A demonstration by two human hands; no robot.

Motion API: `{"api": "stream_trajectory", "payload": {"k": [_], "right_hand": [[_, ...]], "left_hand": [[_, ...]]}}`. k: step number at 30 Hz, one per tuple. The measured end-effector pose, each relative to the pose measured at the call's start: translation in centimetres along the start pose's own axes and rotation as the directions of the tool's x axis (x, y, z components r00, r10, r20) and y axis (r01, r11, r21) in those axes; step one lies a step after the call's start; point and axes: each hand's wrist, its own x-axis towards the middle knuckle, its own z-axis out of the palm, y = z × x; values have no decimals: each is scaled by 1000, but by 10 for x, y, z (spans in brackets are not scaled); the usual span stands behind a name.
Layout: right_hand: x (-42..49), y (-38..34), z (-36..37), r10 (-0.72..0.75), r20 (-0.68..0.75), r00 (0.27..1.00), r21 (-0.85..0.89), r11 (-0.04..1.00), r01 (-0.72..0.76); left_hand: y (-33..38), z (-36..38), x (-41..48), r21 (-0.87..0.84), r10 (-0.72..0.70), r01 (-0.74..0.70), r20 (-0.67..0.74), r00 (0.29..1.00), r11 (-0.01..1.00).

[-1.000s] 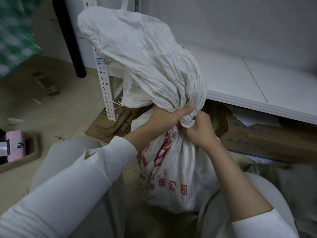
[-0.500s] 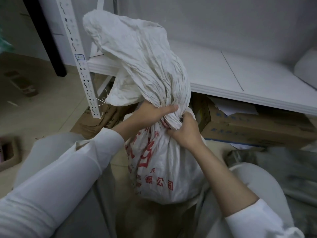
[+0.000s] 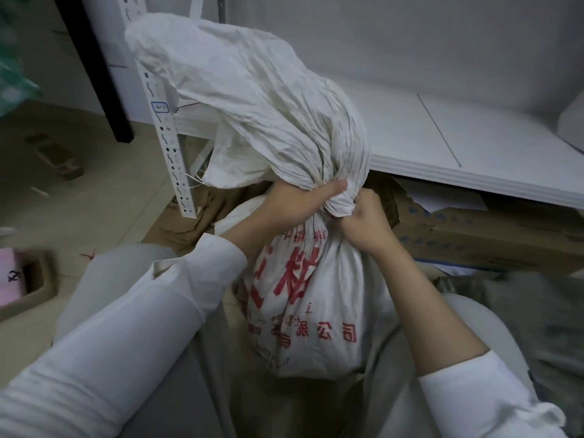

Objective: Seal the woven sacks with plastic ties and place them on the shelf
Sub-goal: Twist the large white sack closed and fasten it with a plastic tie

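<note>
We held the sack at its gathered neck with both hands. Our left hand was wrapped round the neck from the left, with the thumb lying across the front of the bunched cloth. Our right hand clenched the same neck from the right, fingers curled in tight, and the two hands nearly touched.

Below the grip, the filled body of the sack sat between our knees, its red printed characters facing us. We could not tell whether it rested on the floor. Above the grip, the loose, creased top of the sack fanned up and leaned left.

Behind the grip and to its right ran the white shelf, its front edge just past our right hand. Under that edge, right of the grip, lay a cardboard box. Left of the grip stood the shelf's perforated post, partly behind the loose top. Far left of the grip and lower down, a pink thing sat in a brown tray, blurred.
</note>
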Motion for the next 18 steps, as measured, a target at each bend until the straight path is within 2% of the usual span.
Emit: {"api": "stream_trajectory", "payload": {"k": [7, 9, 12, 14, 16, 18], "right_hand": [[14, 19, 15, 13, 140, 990, -77, 997, -2], [13, 17, 19, 10, 130, 991, -95, 995, 2], [7, 12, 20, 54, 3, 999, -96, 994, -53], [0, 10, 19, 66, -172, 983, -265, 958, -110], [-9, 7, 17, 94, -298, 950, -423, 879, -220], [-18, 3, 16, 151, -293, 944, -445, 853, -274]], "left_hand": [[-17, -7, 0, 65, -32, 31, 13, 999, 997], [-17, -11, 3, 71, -51, 52, -15, 999, 996], [-19, -16, 9, 70, -60, 68, -104, 993, 995], [-22, -15, 12, 101, -62, 75, -134, 989, 992], [-24, -12, 14, 121, -78, 97, -157, 985, 988], [-26, -9, 15, 117, -100, 124, -191, 977, 985]]}}
